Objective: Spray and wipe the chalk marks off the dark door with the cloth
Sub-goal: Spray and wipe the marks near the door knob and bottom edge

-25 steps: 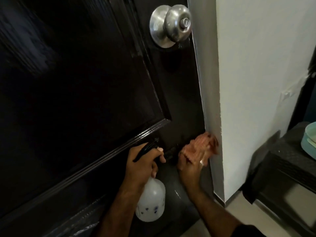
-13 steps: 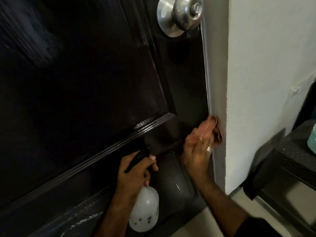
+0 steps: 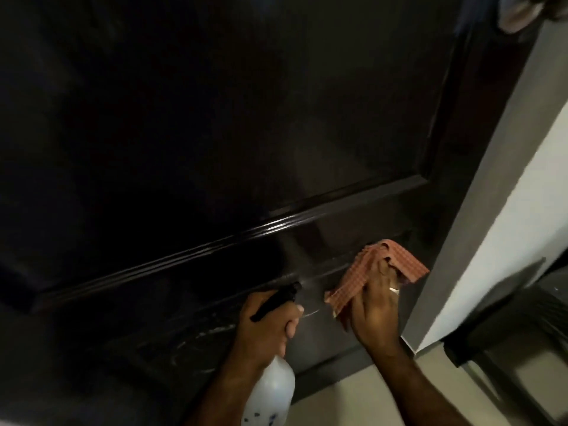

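The dark panelled door (image 3: 215, 118) fills most of the view. Faint white chalk marks (image 3: 196, 339) streak its lower panel at the left of my hands. My left hand (image 3: 264, 327) grips the black trigger head of a white spray bottle (image 3: 270, 392), its nozzle aimed at the door. My right hand (image 3: 373, 315) presses an orange checked cloth (image 3: 368, 272) against the lower door, near the right edge. Cloth corners stick out above and left of my fingers.
A grey door frame (image 3: 479, 210) and white wall (image 3: 522, 226) run down the right side. A blurred metal knob (image 3: 516, 16) shows at the top right. Dark furniture (image 3: 507, 348) stands low at the right on the pale floor (image 3: 353, 404).
The view has swung left and down, so the knob slid to the top right corner. My right hand with the cloth moved off the door frame edge onto the lower door panel.
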The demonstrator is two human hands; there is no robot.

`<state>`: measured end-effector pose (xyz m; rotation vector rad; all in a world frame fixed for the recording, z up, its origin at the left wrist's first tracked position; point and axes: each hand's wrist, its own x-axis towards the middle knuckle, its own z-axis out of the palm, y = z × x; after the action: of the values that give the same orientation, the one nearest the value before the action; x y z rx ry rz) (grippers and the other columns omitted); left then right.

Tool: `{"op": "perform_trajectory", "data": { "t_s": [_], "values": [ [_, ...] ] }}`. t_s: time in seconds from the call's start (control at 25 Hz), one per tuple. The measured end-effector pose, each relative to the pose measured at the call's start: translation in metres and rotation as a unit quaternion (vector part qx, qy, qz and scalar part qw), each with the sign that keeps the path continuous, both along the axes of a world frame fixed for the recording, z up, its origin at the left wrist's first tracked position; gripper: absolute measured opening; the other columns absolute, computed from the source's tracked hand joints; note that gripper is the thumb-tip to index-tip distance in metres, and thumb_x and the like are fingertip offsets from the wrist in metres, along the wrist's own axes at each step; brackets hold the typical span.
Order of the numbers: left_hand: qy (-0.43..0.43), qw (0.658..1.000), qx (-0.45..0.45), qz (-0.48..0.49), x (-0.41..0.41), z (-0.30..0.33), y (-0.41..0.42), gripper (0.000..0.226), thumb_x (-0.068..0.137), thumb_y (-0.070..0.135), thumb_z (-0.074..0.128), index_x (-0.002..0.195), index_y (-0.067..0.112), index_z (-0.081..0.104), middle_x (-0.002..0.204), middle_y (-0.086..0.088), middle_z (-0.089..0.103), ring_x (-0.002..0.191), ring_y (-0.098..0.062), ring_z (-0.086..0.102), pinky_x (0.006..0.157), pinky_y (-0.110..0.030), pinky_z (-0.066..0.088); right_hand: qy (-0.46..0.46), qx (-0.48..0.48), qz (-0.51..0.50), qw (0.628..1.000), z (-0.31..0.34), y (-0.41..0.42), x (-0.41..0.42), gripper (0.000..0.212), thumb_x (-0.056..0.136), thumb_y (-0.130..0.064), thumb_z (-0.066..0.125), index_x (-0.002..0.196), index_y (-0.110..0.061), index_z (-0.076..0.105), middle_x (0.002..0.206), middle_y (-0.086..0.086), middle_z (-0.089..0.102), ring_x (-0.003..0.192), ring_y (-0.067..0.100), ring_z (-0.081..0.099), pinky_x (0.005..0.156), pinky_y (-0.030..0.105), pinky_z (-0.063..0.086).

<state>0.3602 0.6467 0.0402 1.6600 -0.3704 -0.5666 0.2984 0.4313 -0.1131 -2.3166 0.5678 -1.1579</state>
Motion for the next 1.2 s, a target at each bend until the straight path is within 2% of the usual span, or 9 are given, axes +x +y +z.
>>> {"op": "perform_trajectory", "data": {
  "t_s": [0.08, 0.16, 0.24, 0.4, 0.48, 0.68, 0.96, 1.12, 1.2],
  "values": [
    [-0.010, 0.999, -0.014, -0.030, 0.006, -0.003, 0.016, 0.039, 0.077, 0.026, 0.069, 0.064, -0.009, 0.056, 0.061, -0.025, 0.054, 0.038, -0.021, 0.038, 0.046, -0.028, 0.030, 0.001, -0.008, -0.025, 1.000, 0.015, -0.027, -0.010, 0.064, 0.103, -0.035, 0.049, 0.155, 0.002, 0.044, 0.155, 0.024, 0.049, 0.142, 0.046, 0.046, 0.124, 0.057, 0.032],
    [-0.025, 0.998, -0.027, -0.050, 0.008, -0.005, 0.024, 0.037, 0.082, 0.029, 0.068, 0.067, -0.005, 0.064, 0.071, -0.031, 0.065, 0.038, -0.022, 0.040, 0.045, -0.027, 0.031, -0.039, 0.144, -0.092, 0.985, 0.039, -0.033, -0.012, 0.073, 0.101, -0.050, 0.047, 0.161, -0.009, 0.038, 0.159, 0.020, 0.045, 0.145, 0.043, 0.044, 0.127, 0.054, 0.029],
    [-0.033, 0.997, -0.037, -0.060, 0.008, -0.005, 0.021, 0.036, 0.083, 0.030, 0.067, 0.068, -0.003, 0.067, 0.074, -0.028, 0.069, 0.037, -0.022, 0.041, 0.044, -0.027, 0.031, -0.007, 0.226, -0.095, 0.969, 0.050, -0.002, 0.004, 0.064, 0.103, -0.037, 0.051, 0.149, 0.007, 0.050, 0.148, 0.033, 0.052, 0.139, 0.054, 0.047, 0.122, 0.063, 0.033],
    [-0.022, 0.999, -0.044, -0.021, 0.001, -0.007, -0.008, 0.033, 0.077, 0.030, 0.073, 0.072, -0.003, 0.069, 0.070, -0.024, 0.069, 0.038, -0.015, 0.046, 0.045, -0.027, 0.036, 0.076, -0.153, 0.127, 0.977, 0.005, 0.033, -0.005, 0.043, 0.107, -0.033, 0.054, 0.139, -0.006, 0.064, 0.145, 0.015, 0.060, 0.137, 0.043, 0.054, 0.118, 0.066, 0.034],
    [-0.011, 0.999, -0.030, -0.003, -0.002, -0.004, -0.025, 0.037, 0.076, 0.031, 0.075, 0.074, -0.005, 0.069, 0.071, -0.028, 0.067, 0.040, -0.018, 0.046, 0.045, -0.026, 0.036, 0.049, -0.264, 0.106, 0.957, -0.002, -0.027, -0.012, 0.043, 0.105, -0.034, 0.061, 0.142, -0.013, 0.064, 0.143, 0.010, 0.066, 0.131, 0.035, 0.061, 0.115, 0.066, 0.038],
    [-0.012, 0.999, 0.029, -0.016, -0.022, -0.009, -0.088, 0.041, 0.076, 0.029, 0.072, 0.067, -0.009, 0.060, 0.060, -0.022, 0.054, 0.041, -0.016, 0.043, 0.044, -0.022, 0.035, 0.041, -0.012, -0.003, 0.999, -0.027, -0.094, -0.034, 0.053, 0.107, -0.045, 0.045, 0.141, -0.006, 0.056, 0.137, 0.025, 0.062, 0.127, 0.052, 0.056, 0.109, 0.073, 0.041],
    [0.018, 0.998, -0.013, 0.059, -0.026, -0.039, -0.115, 0.053, 0.072, 0.042, 0.079, 0.097, -0.004, 0.069, 0.084, -0.024, 0.073, 0.042, -0.009, 0.047, 0.044, -0.022, 0.038, 0.031, 0.106, -0.019, 0.994, -0.018, -0.075, -0.006, 0.073, 0.110, -0.057, 0.037, 0.130, 0.010, 0.060, 0.127, 0.036, 0.062, 0.122, 0.058, 0.057, 0.105, 0.073, 0.045],
    [0.010, 0.993, -0.044, 0.108, -0.010, -0.050, -0.053, 0.026, 0.089, 0.019, 0.078, 0.089, -0.006, 0.069, 0.082, -0.030, 0.071, 0.039, -0.017, 0.041, 0.041, -0.024, 0.032, -0.007, -0.151, 0.075, 0.986, -0.001, -0.058, -0.011, 0.042, 0.110, -0.036, 0.051, 0.138, -0.005, 0.057, 0.126, 0.028, 0.069, 0.114, 0.046, 0.065, 0.103, 0.058, 0.050],
    [-0.005, 0.990, -0.047, 0.133, -0.002, -0.057, -0.015, 0.024, 0.094, 0.017, 0.073, 0.087, -0.006, 0.070, 0.083, -0.027, 0.072, 0.040, -0.020, 0.041, 0.043, -0.027, 0.032, -0.027, -0.176, 0.053, 0.983, 0.007, -0.080, -0.019, 0.034, 0.112, -0.034, 0.050, 0.136, -0.010, 0.056, 0.124, 0.027, 0.069, 0.111, 0.047, 0.067, 0.107, 0.054, 0.048]
  ]
}}
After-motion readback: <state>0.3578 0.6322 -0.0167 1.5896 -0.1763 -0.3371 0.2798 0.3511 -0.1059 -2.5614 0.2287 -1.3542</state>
